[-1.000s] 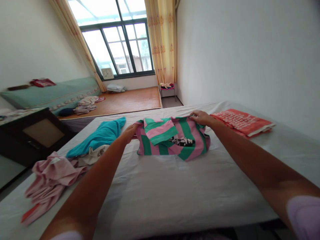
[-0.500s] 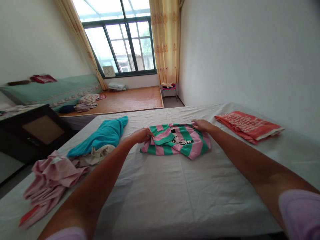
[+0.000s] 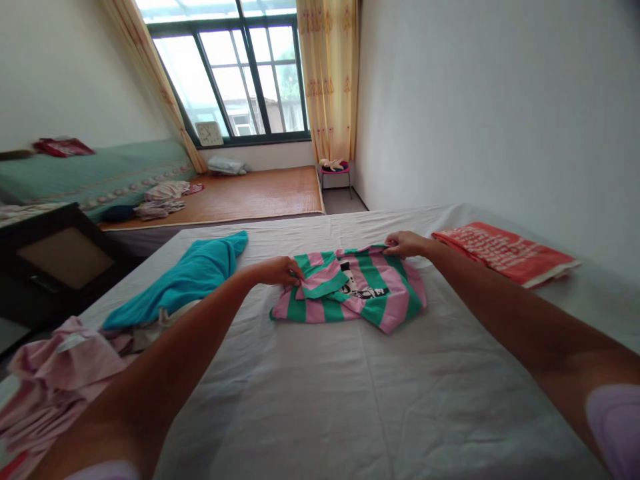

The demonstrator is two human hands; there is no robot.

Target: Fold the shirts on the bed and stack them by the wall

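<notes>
A pink-and-green striped shirt [image 3: 360,287] with a black-and-white print lies partly folded on the white bed sheet [image 3: 310,387]. My left hand [image 3: 281,271] pinches its left side, by a folded-over striped flap. At the far right edge, my right hand [image 3: 404,244] has its fingers closed on the cloth. The shirt's far edge runs taut between both hands, while its near part lies flat on the sheet.
A folded orange-red towel [image 3: 505,252] lies to the right. On the left are a turquoise garment [image 3: 185,277] and a crumpled pink garment [image 3: 65,367]. Beyond stand a dark cabinet [image 3: 60,260], a second bed [image 3: 260,190] and a small stool [image 3: 336,169].
My right hand has risen slightly with the shirt's far edge, pulling it straighter. My left hand keeps its hold on the left side. The view has shifted a little.
</notes>
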